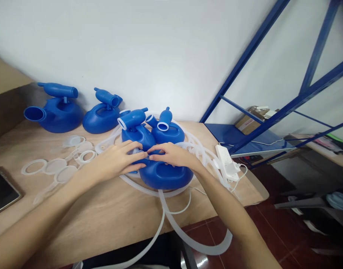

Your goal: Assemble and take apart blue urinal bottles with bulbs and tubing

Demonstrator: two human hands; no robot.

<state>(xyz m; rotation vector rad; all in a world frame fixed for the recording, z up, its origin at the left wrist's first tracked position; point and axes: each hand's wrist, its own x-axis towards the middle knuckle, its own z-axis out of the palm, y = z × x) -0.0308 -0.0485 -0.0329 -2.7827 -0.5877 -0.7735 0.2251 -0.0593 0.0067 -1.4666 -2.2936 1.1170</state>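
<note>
A blue plastic urinal bottle (167, 177) stands before me at the front of a group of such bottles. My left hand (125, 158) is closed around its neck end on the left, with a translucent piece (135, 150) partly showing under the fingers. The fingertips of my right hand (171, 154) are pinched together just above the bottle, meeting the left fingertips. What they pinch is mostly hidden. Behind stand two more blue bottles (139, 136) (171, 133), each topped by a blue spout piece (133, 118) (165, 118) with a white rim.
Two further blue bottles (61, 116) (101, 118) stand by the wall. Translucent lids and rings (66, 174) lie at left, near a dark phone or tablet (3, 190). Clear tubing (185, 233) loops around the bottles and hangs over the edge. A white power strip (227, 164) lies right, beside blue shelving (247, 48).
</note>
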